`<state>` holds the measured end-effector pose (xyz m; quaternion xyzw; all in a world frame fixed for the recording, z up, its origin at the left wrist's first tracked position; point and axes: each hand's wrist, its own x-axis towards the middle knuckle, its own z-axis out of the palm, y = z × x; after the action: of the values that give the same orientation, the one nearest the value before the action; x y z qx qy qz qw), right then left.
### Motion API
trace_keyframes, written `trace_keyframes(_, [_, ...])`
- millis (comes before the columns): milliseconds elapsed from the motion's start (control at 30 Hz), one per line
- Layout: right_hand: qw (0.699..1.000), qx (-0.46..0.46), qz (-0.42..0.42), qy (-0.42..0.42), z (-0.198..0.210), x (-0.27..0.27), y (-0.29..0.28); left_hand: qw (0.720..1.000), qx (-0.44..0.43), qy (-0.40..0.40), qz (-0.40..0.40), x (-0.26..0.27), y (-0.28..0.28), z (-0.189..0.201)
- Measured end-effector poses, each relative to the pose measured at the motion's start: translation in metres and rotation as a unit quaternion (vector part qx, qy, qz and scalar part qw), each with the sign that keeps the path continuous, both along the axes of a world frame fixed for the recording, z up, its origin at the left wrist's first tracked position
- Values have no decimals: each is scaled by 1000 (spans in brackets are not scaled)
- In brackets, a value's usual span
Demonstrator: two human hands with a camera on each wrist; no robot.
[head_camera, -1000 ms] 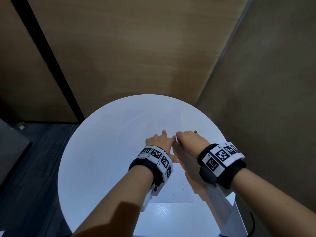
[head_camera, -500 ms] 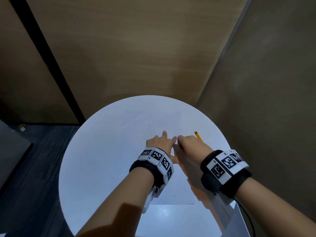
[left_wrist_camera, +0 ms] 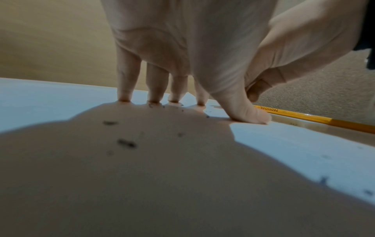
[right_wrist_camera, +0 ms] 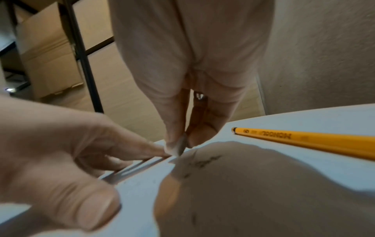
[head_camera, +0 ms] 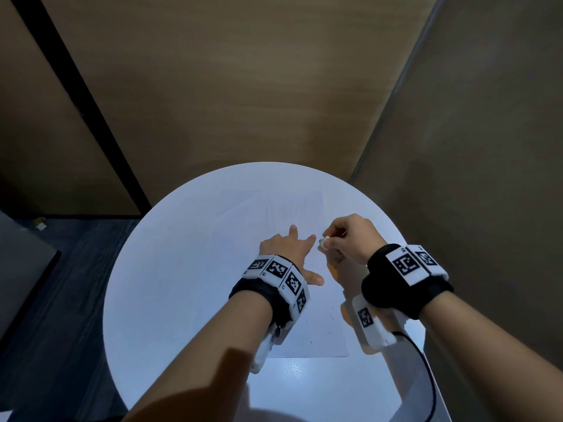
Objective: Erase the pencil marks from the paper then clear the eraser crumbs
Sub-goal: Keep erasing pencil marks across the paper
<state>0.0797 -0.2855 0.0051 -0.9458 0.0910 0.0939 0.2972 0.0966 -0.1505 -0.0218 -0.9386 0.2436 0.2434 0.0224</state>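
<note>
A white paper (head_camera: 243, 214) lies on the round white table (head_camera: 158, 269), with faint pencil marks (head_camera: 288, 211) near its far edge. My left hand (head_camera: 300, 254) presses flat on the paper, fingers (left_wrist_camera: 123, 94) spread and straight. Just to its right, my right hand (head_camera: 330, 239) pinches a small white eraser (head_camera: 323, 242) between thumb and fingers; in the right wrist view the eraser (right_wrist_camera: 180, 146) touches the paper beside the left index finger. Dark eraser crumbs (left_wrist_camera: 126, 143) dot the sheet under and around both hands, and more crumbs (right_wrist_camera: 205, 162) lie below the eraser.
A yellow pencil (right_wrist_camera: 304, 141) lies on the table right of the paper, also as the pencil (left_wrist_camera: 308, 119) past my left thumb. Brown walls close in behind and to the right. Cardboard boxes (right_wrist_camera: 46, 52) and a dark metal frame stand off the table to the left.
My right hand has moved right and a little away from the left hand, with the eraser in its fingertips. It now hides the pencil in the head view. The left hand stays pressed on the paper.
</note>
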Motion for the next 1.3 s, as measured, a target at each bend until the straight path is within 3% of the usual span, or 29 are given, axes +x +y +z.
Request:
trace_keyframes(267, [983,-93,149,50,2,-15,7,1000,-1,-2,0,0,0,-2])
trace_keyframes(400, [990,-94,103,17,3,-7,5,1000,5,-8,-1,-1,-1,-1])
trace_keyframes(567, [975,-142,164,40,-2,-23,5,1000,4,-2,-1,-1,-1,-2])
trace_keyframes(800, [982,-131,132,-11,-3,-13,5,1000,1,-4,1,-2,-1,-2])
trace_keyframes(967, [976,-135,169,38,-5,-18,7,1000,-6,-3,7,-1,0,-2])
trace_keyframes(1133, [984,-113,140,-19,-6,-10,13,1000,-15,-2,9,-2,0,-3])
trace_keyframes(1300, [984,-72,155,58,-5,-18,4,1000,-17,5,3,0,2,1])
